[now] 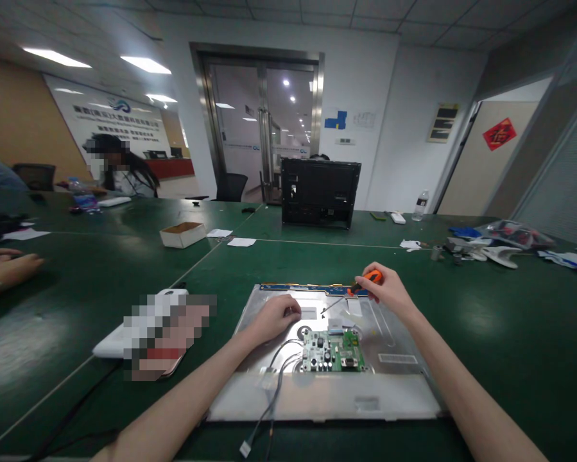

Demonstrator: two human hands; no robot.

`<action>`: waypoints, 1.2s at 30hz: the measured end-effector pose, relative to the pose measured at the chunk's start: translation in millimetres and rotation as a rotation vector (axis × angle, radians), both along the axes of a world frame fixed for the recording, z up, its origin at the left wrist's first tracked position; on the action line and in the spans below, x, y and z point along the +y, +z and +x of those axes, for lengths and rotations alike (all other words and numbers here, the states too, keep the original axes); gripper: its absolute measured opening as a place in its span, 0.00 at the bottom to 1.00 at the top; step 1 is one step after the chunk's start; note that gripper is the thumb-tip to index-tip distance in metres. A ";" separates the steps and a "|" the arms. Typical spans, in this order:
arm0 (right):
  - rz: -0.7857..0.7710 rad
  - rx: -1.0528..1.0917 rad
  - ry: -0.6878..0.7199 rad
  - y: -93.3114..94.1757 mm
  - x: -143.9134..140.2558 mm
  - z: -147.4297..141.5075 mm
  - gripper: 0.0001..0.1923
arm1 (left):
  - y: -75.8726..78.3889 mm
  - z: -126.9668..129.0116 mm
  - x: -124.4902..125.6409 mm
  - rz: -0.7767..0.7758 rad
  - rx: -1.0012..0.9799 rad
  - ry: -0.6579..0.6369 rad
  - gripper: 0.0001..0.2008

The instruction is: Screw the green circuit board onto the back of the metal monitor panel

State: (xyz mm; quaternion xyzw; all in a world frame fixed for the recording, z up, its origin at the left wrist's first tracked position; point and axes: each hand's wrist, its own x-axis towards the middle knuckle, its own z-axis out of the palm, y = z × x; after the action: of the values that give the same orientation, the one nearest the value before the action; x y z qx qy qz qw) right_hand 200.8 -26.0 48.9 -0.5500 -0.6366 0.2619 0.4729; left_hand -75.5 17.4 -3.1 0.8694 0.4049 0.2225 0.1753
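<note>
My right hand (pixel 389 289) grips a screwdriver (pixel 372 277) with an orange and black handle. Its thin shaft slants down to the left, and a small dark bit, perhaps a screw, shows at the tip. Below lies the metal back of a display panel (pixel 394 385), flat on the table. A green circuit board (pixel 334 351) sits on the panel's middle, with dark cables (pixel 281 378) running off its left side to a white connector (pixel 245 448). My left hand (pixel 275 317) rests on the panel left of the tip, fingers curled together; anything inside them is hidden.
A white device and a pink phone-like slab (pixel 192 327), partly pixelated, lie to the left. Further off are an open cardboard box (pixel 183 236), a black monitor casing (pixel 321 192), a bottle (pixel 420 206) and scattered parts (pixel 475 247). Another person's hands (pixel 11 269) rest at far left.
</note>
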 end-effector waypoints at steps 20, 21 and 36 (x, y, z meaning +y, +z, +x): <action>0.009 0.314 0.010 -25.0 -9.9 -7.6 0.18 | 12.5 3.4 -94.4 -0.026 0.109 -0.012 0.09; 0.008 0.312 0.011 -25.2 -10.1 -7.8 0.18 | 10.3 3.8 -94.6 -0.028 0.106 0.000 0.08; 0.011 0.283 0.015 -18.1 -16.1 -16.7 0.18 | -15.7 2.7 -104.0 0.093 -0.004 0.043 0.08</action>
State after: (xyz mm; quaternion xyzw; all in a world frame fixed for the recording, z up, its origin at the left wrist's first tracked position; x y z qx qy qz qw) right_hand 184.2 -42.1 30.8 -0.5000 -0.5691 0.3371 0.5589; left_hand -72.7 -86.5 -18.8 0.8672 0.4123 0.2468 0.1306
